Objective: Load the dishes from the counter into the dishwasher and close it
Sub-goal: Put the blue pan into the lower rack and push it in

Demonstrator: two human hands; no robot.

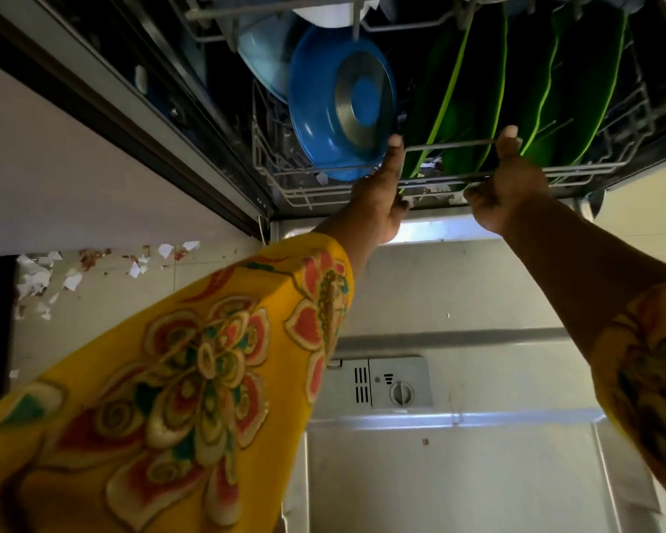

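Observation:
The dishwasher's lower rack (pixel 281 178) sits inside the tub, its grey wire front rail facing me. My left hand (pixel 381 198) grips that rail at its middle, thumb up against the wire. My right hand (pixel 506 186) grips the same rail further right, thumb raised too. A blue bowl (pixel 323 109) with a metal base stands on edge in the rack's left part. Several green plates (pixel 577 90) stand upright in the right part. A pale blue dish (pixel 262 59) and a white dish (pixel 327 13) sit behind the bowl.
The open dishwasher door (pixel 477 286) lies flat below my arms, with its detergent dispenser (pixel 385 382) facing up. A cabinet front (pixel 74 167) flanks the left side. Torn white scraps (pixel 35 278) litter the tiled floor at left. The upper rack (pixel 400 9) hangs above.

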